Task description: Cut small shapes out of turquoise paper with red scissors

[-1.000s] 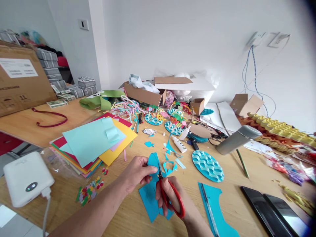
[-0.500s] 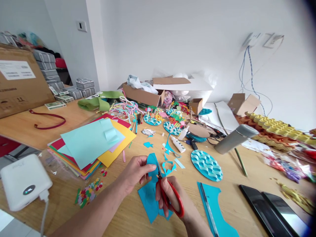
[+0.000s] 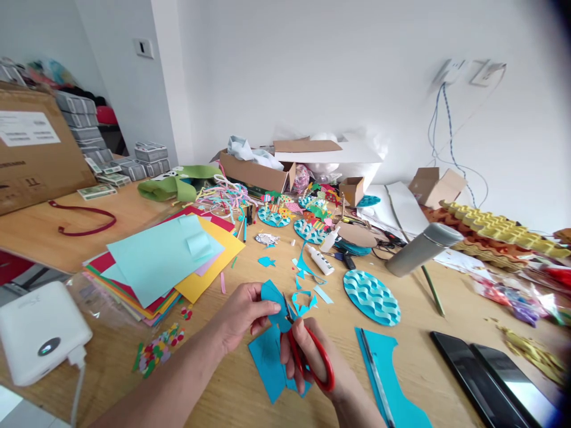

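Observation:
Between thumb and fingers, my left hand (image 3: 244,312) pinches a small piece of blue paper (image 3: 273,295). My right hand (image 3: 312,351) is closed around red-handled scissors (image 3: 328,371), whose blades are slightly parted at the right edge of that piece. Below both hands, larger blue paper pieces (image 3: 267,362) lie on the table, partly covered by my right hand. A blue ring-like paper offcut (image 3: 304,302) rests just beyond the scissors. Farther back lies a small blue paper fish (image 3: 266,261).
A stack of coloured paper (image 3: 156,255) and a white power bank (image 3: 42,333) are on the left. To the right are a wavy-patterned blue oval (image 3: 372,297), a pen (image 3: 377,377) on blue paper, two phones (image 3: 473,374) and a grey flask (image 3: 423,249). A glue bottle (image 3: 321,260) lies ahead.
The scissor blades have opened a little and tilted left against the blue paper. My left hand keeps its pinch, and the whole view has shifted slightly.

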`<state>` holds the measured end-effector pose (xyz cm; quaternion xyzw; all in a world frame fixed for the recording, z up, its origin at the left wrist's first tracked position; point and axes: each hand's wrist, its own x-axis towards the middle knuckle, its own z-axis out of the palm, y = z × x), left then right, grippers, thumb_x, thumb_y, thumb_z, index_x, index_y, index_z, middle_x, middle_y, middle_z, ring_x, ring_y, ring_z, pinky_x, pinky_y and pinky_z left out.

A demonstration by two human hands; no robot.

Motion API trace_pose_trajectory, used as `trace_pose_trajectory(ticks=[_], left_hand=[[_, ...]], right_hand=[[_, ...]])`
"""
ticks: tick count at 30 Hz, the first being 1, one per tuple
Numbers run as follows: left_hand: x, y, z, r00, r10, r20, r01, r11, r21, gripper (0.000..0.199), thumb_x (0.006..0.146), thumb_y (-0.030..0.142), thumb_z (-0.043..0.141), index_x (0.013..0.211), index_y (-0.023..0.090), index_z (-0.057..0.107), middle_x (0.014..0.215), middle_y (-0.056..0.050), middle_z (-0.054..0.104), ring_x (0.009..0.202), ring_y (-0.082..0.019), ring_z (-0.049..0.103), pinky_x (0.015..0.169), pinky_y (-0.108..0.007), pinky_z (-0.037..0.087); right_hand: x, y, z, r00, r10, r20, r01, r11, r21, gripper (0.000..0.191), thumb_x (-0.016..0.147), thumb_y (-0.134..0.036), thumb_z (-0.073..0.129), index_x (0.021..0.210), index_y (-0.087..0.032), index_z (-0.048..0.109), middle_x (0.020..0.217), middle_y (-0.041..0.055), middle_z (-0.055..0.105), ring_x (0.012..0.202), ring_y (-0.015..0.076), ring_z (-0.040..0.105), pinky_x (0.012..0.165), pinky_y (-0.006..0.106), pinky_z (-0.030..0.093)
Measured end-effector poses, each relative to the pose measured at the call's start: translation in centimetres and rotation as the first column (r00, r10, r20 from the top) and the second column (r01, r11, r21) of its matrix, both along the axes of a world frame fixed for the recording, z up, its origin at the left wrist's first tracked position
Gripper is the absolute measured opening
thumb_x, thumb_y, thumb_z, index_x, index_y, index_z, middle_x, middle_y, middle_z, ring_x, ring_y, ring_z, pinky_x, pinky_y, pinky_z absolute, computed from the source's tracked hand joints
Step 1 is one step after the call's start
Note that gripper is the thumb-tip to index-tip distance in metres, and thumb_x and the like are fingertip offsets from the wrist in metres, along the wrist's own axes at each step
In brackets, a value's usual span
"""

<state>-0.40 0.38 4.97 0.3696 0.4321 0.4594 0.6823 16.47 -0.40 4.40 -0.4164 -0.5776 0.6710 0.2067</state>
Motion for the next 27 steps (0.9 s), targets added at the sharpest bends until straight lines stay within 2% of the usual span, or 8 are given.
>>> trace_pose_trajectory(ticks=[15, 22, 27], left_hand=[[-0.13, 0.21, -0.6, 0.996, -0.062, -0.06, 0.066, 0.995, 0.073, 0.027, 0.067, 0.033, 0.067, 0.056, 0.016, 0.049, 0.043, 0.006, 0.042, 0.038, -0.005, 0.032, 0.035, -0.019, 0.021], [-0.25, 0.31, -0.83, 0.995, -0.08, -0.066, 0.084, 0.994, 0.064, 0.027, 0.067, 0.032, 0.068, 0.056, 0.016, 0.049, 0.044, 0.006, 0.043, 0.037, -0.005, 0.032, 0.036, -0.019, 0.022], [-0.28, 0.31, -1.05, 0.995, -0.077, -0.057, 0.081, 0.994, 0.067, 0.028, 0.067, 0.033, 0.069, 0.056, 0.016, 0.048, 0.044, 0.007, 0.043, 0.037, -0.005, 0.032, 0.035, -0.018, 0.022]], right_hand=[[0.07, 0.1, 0.2, 0.999, 0.032, 0.022, -0.032, 0.999, 0.013, 0.076, 0.072, -0.085, 0.036, 0.056, -0.013, 0.055, 0.043, 0.0007, 0.052, 0.028, 0.006, 0.045, 0.03, 0.016, 0.023], [0.41, 0.2, 0.18, 0.997, 0.076, 0.013, -0.077, 0.997, 0.023, 0.075, 0.07, -0.085, 0.038, 0.057, -0.013, 0.055, 0.044, 0.0009, 0.053, 0.029, 0.006, 0.045, 0.031, 0.016, 0.024], [0.38, 0.3, 0.22, 0.998, 0.055, 0.042, -0.055, 0.998, 0.002, 0.077, 0.07, -0.086, 0.037, 0.054, -0.013, 0.054, 0.043, 0.0019, 0.053, 0.028, 0.006, 0.045, 0.03, 0.017, 0.022]])
